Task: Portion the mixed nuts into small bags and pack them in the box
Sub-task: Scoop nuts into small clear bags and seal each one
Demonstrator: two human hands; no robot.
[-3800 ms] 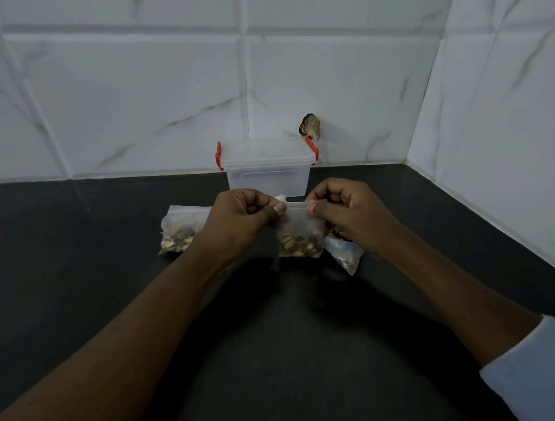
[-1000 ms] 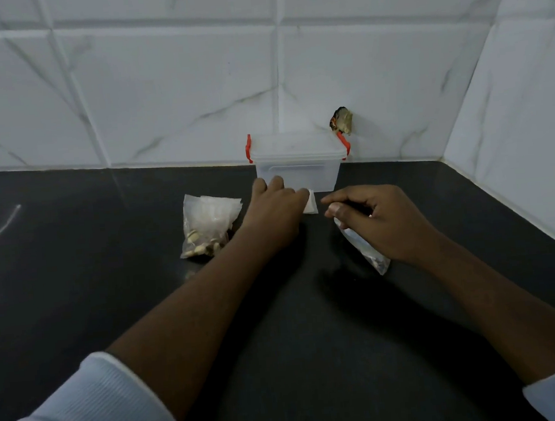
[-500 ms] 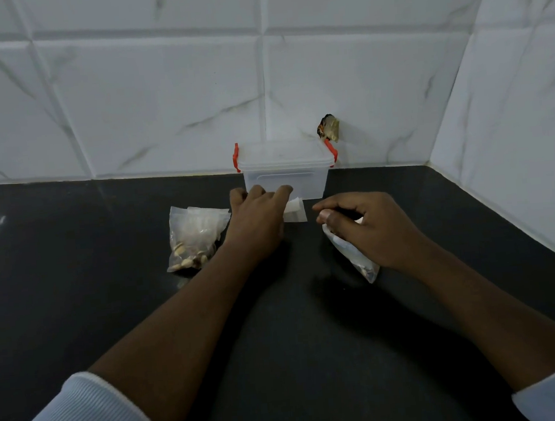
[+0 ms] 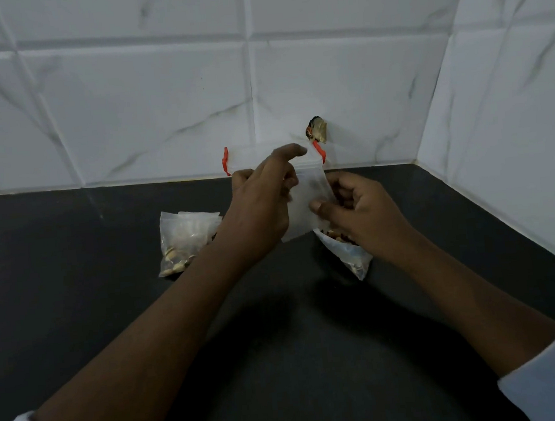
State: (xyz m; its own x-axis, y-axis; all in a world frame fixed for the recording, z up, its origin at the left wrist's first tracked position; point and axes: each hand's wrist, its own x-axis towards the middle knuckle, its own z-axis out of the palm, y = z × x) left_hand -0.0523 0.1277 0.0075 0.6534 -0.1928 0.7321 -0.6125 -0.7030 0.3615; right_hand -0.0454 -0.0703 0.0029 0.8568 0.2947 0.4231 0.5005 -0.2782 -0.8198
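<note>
Flat, clear, empty pouch (image 4: 305, 204) pinched between both hands.
My left hand (image 4: 262, 208) and right hand (image 4: 359, 214) grip its thin film. Crumpled nut bag (image 4: 349, 257) under my right; filled pouch (image 4: 185, 240) left of my left; translucent red-clipped box (image 4: 242, 156) behind them, on the matte black desk (image 4: 74, 259).

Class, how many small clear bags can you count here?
3. The left bag with nuts lies on the counter beside the left hand; the empty bag is held between both hands; the right bag with nuts sits beneath the right hand. Others may hide behind the hands.
</note>
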